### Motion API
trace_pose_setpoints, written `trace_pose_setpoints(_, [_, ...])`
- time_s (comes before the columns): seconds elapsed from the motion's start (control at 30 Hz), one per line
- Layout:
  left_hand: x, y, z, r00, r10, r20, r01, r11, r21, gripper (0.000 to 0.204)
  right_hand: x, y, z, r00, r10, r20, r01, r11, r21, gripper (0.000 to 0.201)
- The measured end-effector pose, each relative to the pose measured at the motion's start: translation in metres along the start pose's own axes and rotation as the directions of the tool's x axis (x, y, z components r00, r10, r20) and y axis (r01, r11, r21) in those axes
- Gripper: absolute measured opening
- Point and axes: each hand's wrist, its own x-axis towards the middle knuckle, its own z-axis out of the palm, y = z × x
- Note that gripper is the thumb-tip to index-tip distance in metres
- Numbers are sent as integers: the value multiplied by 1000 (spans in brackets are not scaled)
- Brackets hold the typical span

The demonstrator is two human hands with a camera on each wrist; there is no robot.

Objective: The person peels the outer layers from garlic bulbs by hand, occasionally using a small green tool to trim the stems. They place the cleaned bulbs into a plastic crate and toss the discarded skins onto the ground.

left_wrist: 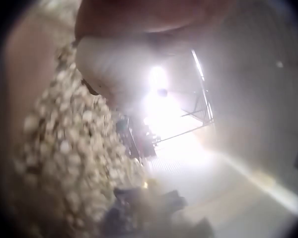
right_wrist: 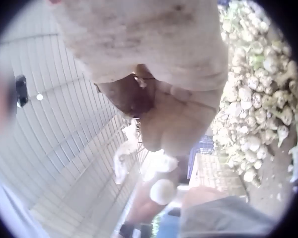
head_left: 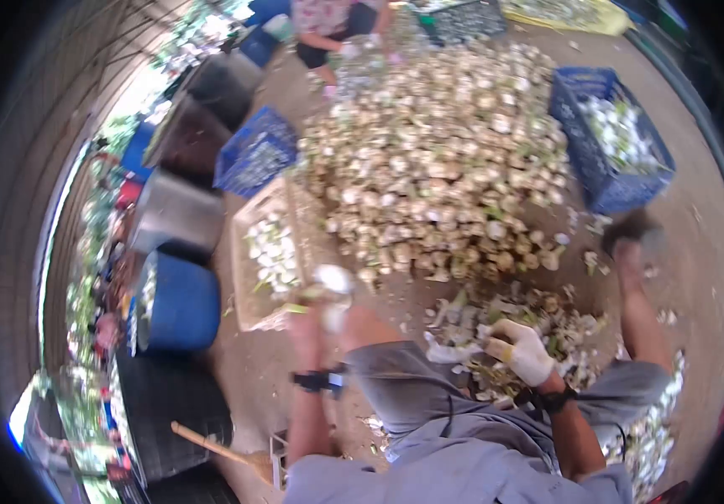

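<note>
1. The left hand (head_left: 316, 323) is bare, raised in front of the left knee, its fingers curled round a pale round thing; a dark band sits on its wrist.
2. The right hand (head_left: 523, 351) wears a white glove, fingers curled, beside the right knee; its wrist also carries a dark band.

Person seated, in grey-blue trousers and a matching grey-blue top. Right hand (head_left: 523, 353) in a whitish, soiled work glove; a dark strap at that wrist. Left hand (head_left: 316, 323) bare, with a black wristband carrying a small device. Feet bare.
</note>
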Motion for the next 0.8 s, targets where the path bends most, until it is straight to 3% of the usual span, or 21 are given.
trace_pose_setpoints(0.03, [42, -31, -18, 961, 207, -181, -209, 978, 4, 46, 2, 18, -6, 999, 13, -37, -17, 992, -125, 30])
trace_pose_setpoints(0.07, [64, -29, -44, 918, 359, -169, -346, 932, 105, 57, 5, 40, -7, 995, -53, -83, 31, 970, -242, 32])
trace_pose_setpoints(0.1, [68, 7, -50, 871, 425, -247, -364, 895, 257, 59, 6, 48, -11, 991, -99, -87, 63, 935, -349, 31])
trace_pose_setpoints(0.13, [105, -14, -47, 757, 581, -300, -533, 814, 231, 61, 6, 70, -12, 982, -116, -148, 52, 924, -378, 30])
trace_pose_setpoints(0.2, [93, 21, -1, 924, 348, -161, -382, 861, -334, 43, 6, 92, -19, 977, -144, -156, 90, 946, -310, 28])
trace_pose_setpoints(0.23, [82, 40, 35, 958, 287, 11, -263, 892, -366, 39, 3, 85, -25, 988, 16, -152, -42, 985, -165, 31])
trace_pose_setpoints(0.27, [59, 61, 74, 961, 219, 169, -145, 919, -366, 36, 5, 88, -34, 991, 29, -130, -56, 976, -209, 38])
trace_pose_setpoints(0.3, [42, 70, 127, 924, 263, 276, -136, 904, -406, 30, 6, 93, -38, 992, 52, -116, -78, 971, -227, 42])
trace_pose_setpoints(0.33, [32, 72, 179, 871, 235, 432, -75, 931, -356, 27, 8, 99, -41, 993, 73, -97, -95, 964, -247, 46])
trace_pose_setpoints(0.37, [18, 82, 231, 754, 260, 603, -64, 943, -327, 28, 7, 106, -43, 990, 83, -110, -107, 965, -240, 46])
trace_pose_setpoints(0.43, [-21, 89, 334, 599, 416, 684, -224, 907, -356, 32, 2, 123, -47, 949, -42, -314, -30, 975, -220, 51])
trace_pose_setpoints(0.47, [-31, 87, 387, 506, 457, 732, -307, 888, -342, 34, 0, 127, -54, 946, -27, -323, -46, 976, -215, 51])
trace_pose_setpoints(0.53, [-56, 82, 477, 402, 530, 747, -560, 787, -257, 39, -5, 129, -71, 930, 185, -316, -201, 979, -18, 51])
trace_pose_setpoints(0.6, [-85, 101, 524, 225, 582, 781, -851, 508, -133, 41, -9, 115, -86, 904, 297, -307, -280, 955, 99, 48])
trace_pose_setpoints(0.63, [-95, 102, 539, 217, 578, 787, -846, 513, -143, 41, -10, 114, -91, 884, 325, -336, -298, 946, 130, 47])
trace_pose_setpoints(0.67, [-103, 99, 555, 178, 575, 799, -963, 269, 21, 45, -11, 116, -95, 862, 352, -365, -314, 936, 160, 45])
trace_pose_setpoints(0.7, [-110, 96, 566, 143, 564, 813, -984, -5, 177, 49, -11, 119, -97, 859, 373, -351, -296, 921, 255, 42])
trace_pose_setpoints(0.73, [-110, 92, 573, 141, 564, 813, -986, 3, 170, 49, -10, 125, -102, 855, 380, -353, -305, 919, 252, 42])
trace_pose_setpoints(0.8, [-101, 87, 576, 102, 572, 814, -992, 121, 39, 51, -4, 128, -108, 881, 236, -411, -256, 967, 5, 40])
